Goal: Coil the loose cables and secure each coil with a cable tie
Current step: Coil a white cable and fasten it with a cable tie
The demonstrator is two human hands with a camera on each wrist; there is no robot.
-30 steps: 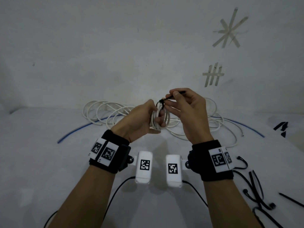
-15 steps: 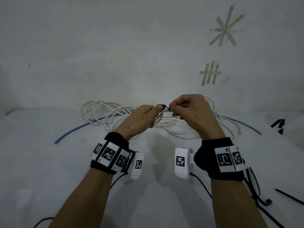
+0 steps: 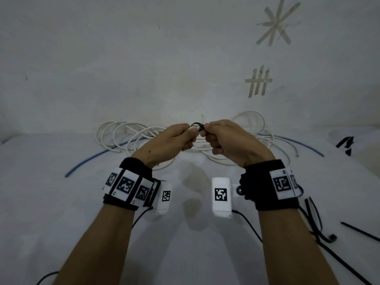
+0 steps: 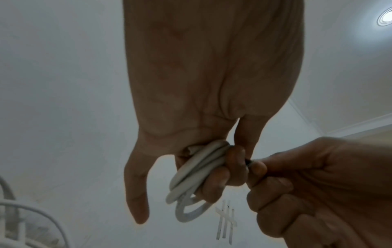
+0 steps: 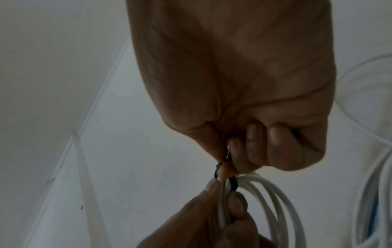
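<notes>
— White tabletop (image 3: 61, 233) under both forearms; what do the hands have hold of?

— Nearest, beside the right wrist, spare black cable ties (image 3: 316, 227) lie on that surface. Above it, the left hand (image 3: 170, 142) has its fingers curled round a small white cable coil (image 4: 197, 174), the loops bunched in its grip. The right hand (image 3: 232, 142) is closed nearly to a fist, thumb and forefinger pinching the black cable tie (image 3: 197, 126) that circles the coil at the top.

— So the two hands meet?

— Fingertips nearly touch, with the tie between them.

— And past the hands?

— Loose white cables (image 3: 127, 136) sprawl in wide loops on the table behind both hands, a blue cable (image 3: 92, 161) running through them. Farther off, tape marks (image 3: 259, 81) are stuck on the pale wall beyond the right hand.
</notes>
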